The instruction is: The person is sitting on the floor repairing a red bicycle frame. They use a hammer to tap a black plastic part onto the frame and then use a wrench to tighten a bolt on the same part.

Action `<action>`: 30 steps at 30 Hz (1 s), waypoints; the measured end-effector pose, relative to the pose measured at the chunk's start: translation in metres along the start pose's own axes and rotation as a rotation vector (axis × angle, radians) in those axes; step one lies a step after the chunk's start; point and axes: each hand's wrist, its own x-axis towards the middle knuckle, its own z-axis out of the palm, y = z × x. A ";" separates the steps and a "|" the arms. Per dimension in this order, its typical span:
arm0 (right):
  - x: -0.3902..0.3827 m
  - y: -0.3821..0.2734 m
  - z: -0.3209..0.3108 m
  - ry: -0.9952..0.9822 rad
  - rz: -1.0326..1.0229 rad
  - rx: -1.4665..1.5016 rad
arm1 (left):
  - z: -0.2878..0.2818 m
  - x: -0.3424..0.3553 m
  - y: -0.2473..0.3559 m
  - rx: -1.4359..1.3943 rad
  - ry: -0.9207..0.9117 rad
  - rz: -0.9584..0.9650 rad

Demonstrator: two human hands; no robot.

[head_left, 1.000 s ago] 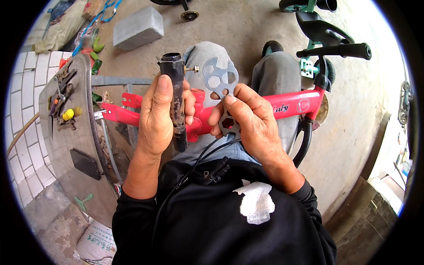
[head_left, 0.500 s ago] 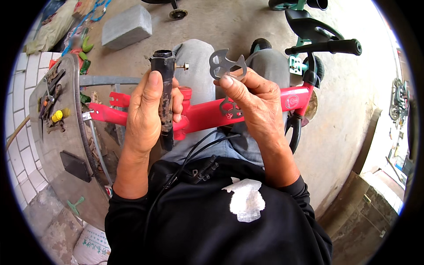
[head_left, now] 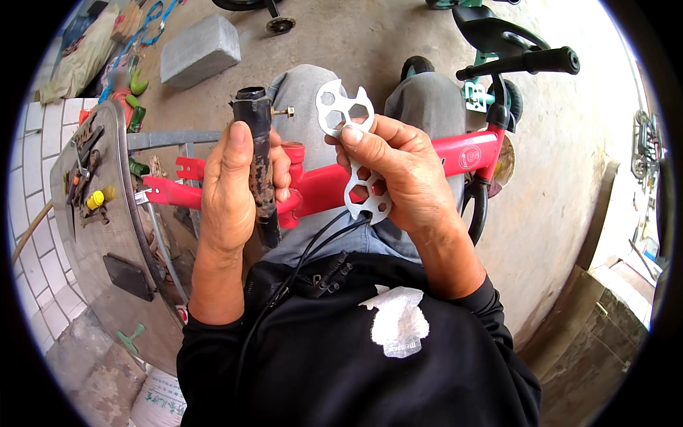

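on my head feed, the left hand (head_left: 228, 191) keeps a closed grip around a worn black metal tube (head_left: 260, 160), nearly upright, with a small brass-coloured bolt (head_left: 283, 112) jutting from its upper right side. the right hand (head_left: 404, 169) has its grip pinched on a flat silver metal wrench with hexagonal holes (head_left: 340, 107), near the bolt but apart from it. i see both above a red metal bicycle frame (head_left: 324, 191) across the thighs; a grey rounded surface (head_left: 121, 231) stands left.
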 end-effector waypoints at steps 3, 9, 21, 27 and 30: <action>-0.001 -0.002 0.000 -0.035 0.040 0.032 | -0.001 -0.001 -0.001 -0.012 -0.002 0.001; 0.000 0.003 0.002 -0.025 0.072 0.103 | 0.001 0.000 0.000 -0.006 -0.003 -0.007; 0.006 -0.002 -0.003 0.187 0.020 0.099 | 0.001 0.001 0.000 0.032 -0.002 -0.016; 0.007 0.004 -0.006 0.162 -0.062 0.136 | -0.001 0.002 0.000 -0.003 -0.001 0.000; 0.007 0.005 -0.016 0.130 -0.070 0.191 | 0.000 0.001 0.000 -0.019 -0.019 -0.003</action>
